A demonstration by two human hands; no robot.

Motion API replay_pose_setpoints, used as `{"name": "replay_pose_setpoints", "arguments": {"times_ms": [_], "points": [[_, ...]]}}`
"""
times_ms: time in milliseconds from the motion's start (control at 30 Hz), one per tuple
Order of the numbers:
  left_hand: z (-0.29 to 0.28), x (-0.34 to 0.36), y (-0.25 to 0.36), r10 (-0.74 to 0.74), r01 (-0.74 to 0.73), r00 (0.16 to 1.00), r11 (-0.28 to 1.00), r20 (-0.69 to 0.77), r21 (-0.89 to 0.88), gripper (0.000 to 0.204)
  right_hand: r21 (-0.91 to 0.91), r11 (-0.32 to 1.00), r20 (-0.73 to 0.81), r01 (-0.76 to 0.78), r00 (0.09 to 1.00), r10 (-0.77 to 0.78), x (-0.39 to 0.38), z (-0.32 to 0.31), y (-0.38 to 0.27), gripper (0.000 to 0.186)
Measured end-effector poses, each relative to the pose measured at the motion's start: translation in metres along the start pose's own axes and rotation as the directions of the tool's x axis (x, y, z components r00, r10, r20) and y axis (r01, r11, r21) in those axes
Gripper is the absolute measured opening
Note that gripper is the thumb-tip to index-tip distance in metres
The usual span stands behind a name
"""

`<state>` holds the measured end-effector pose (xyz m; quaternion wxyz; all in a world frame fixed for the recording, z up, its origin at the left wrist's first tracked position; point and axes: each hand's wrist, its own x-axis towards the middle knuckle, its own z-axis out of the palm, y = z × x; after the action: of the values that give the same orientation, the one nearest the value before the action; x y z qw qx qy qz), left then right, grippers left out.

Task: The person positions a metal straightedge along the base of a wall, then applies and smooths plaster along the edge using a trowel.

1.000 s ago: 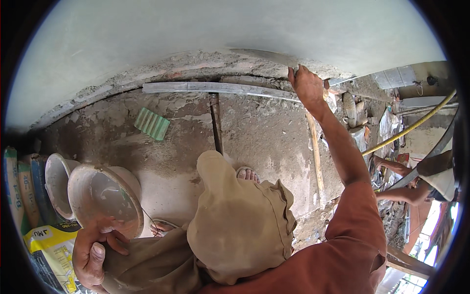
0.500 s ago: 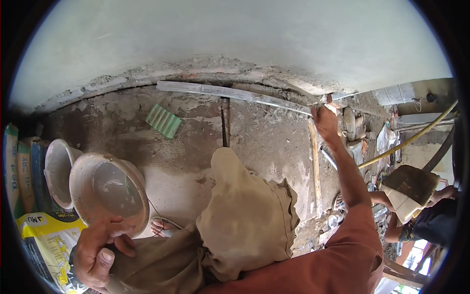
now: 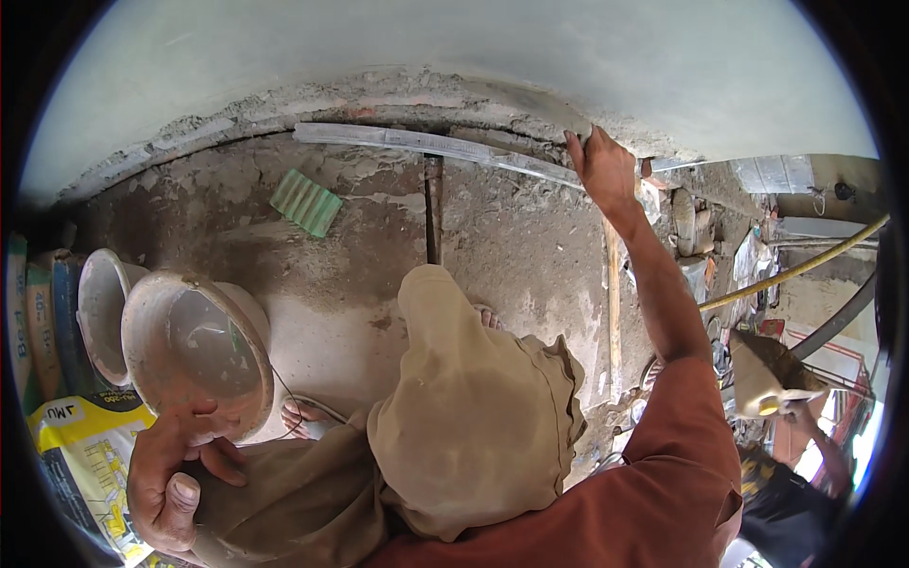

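My right hand (image 3: pixel 606 170) is closed at the foot of the wall, arm stretched far forward. It grips what looks like a flat grey trowel (image 3: pixel 535 102), whose thin blade lies along the rough lower edge of the plaster; the handle is hidden by my fingers. Below the blade a long pale metal bar (image 3: pixel 417 142) lies along the wall's base. My left hand (image 3: pixel 185 483) is over my brown-trousered leg, thumb and fingers loosely bent and apart, holding nothing. Just beyond it stands a large mud-stained bucket (image 3: pixel 199 355) with a little greyish residue inside.
A second bucket (image 3: pixel 102 317), upright bags (image 3: pixel 43 327) and a yellow-and-white sack (image 3: pixel 90 464) are at left. A green ribbed piece (image 3: pixel 306 203) and a wooden strip (image 3: pixel 614 312) lie on the floor. Right, a co-worker in black (image 3: pixel 786 506) holds a tan container (image 3: pixel 762 374) near a yellow hose (image 3: pixel 795 263).
My right hand has moved up and slightly left along the wall with the trowel. My left hand has barely shifted. The co-worker and container at right have moved lower.
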<state>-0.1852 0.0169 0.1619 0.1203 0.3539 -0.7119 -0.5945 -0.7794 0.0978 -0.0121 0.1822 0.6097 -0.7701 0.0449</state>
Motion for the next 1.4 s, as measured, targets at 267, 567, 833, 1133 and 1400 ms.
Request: {"name": "replay_pose_setpoints", "arguments": {"times_ms": [267, 567, 833, 1133, 1400], "points": [[-0.002, 0.005, -0.008, 0.042, -0.042, 0.999, 0.997, -0.014, -0.066, 0.07, -0.031, 0.999, -0.01, -0.017, 1.0, 0.016, 0.012, 0.002, 0.001, 0.04], [-0.01, 0.013, -0.01, -0.016, 0.022, 0.998, 0.995, 0.057, -0.102, 0.075, -0.046, 0.997, 0.043, -0.06, 0.997, 0.062, 0.014, 0.003, 0.002, 0.041], [-0.012, 0.019, -0.005, -0.013, 0.009, 0.998, 0.999, 0.065, 0.051, 0.076, -0.184, 0.966, 0.128, -0.181, 0.97, 0.206, 0.027, -0.004, -0.006, 0.037], [-0.016, 0.004, 0.002, 0.012, -0.025, 0.993, 0.993, 0.117, 0.114, 0.074, -0.213, 0.969, 0.177, -0.127, 0.97, 0.166, -0.025, 0.009, 0.056, 0.036], [-0.023, -0.013, 0.001, 0.068, -0.08, 0.984, 0.995, 0.166, 0.066, 0.071, -0.036, 0.996, 0.107, -0.086, 0.99, 0.089, -0.009, -0.01, -0.024, 0.041]]}}
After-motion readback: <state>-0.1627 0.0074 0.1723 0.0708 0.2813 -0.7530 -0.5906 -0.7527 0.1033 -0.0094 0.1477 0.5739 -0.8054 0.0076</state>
